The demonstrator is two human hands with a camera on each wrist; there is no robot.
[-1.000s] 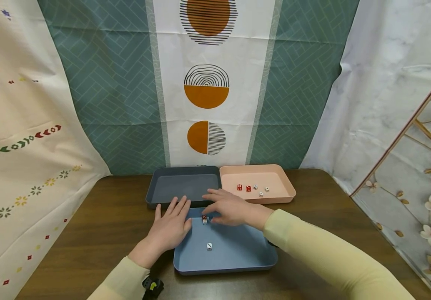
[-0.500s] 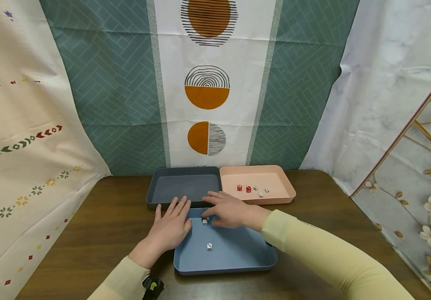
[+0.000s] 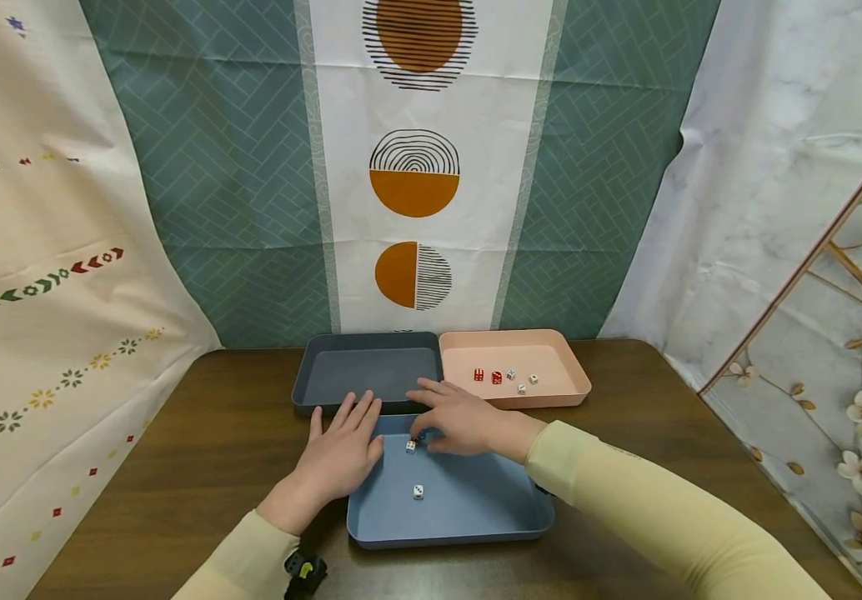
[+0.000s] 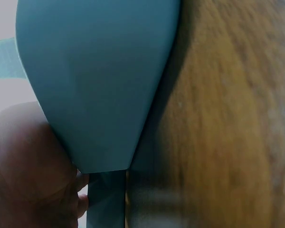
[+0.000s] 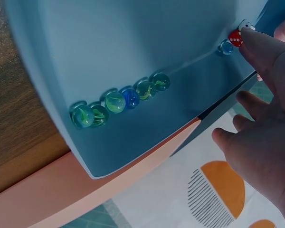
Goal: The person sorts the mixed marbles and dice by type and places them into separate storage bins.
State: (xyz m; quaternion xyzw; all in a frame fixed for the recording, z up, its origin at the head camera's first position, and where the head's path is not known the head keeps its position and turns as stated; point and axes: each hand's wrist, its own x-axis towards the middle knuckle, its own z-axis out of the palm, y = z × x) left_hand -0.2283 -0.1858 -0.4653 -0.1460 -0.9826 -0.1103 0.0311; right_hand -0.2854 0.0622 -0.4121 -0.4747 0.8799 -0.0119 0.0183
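In the head view my left hand lies with fingers spread along the left side of the blue tray; in the left wrist view it touches the tray's outside wall. My right hand is over the tray's far part, its index finger bent down to a red die and a white die, its other fingers held apart. A blue marble lies beside the red die. Another white die sits nearer the tray's middle. I see no pinch on the dice.
Several glass marbles line the blue tray's far wall. Behind stands a dark grey tray. Beside it a pink tray holds red dice and white dice. The wooden table lies under all.
My right index finger has shifted slightly, now covering most of the red die in the head view. The white die beside it has slid a little nearer and turned. My left hand stays put.
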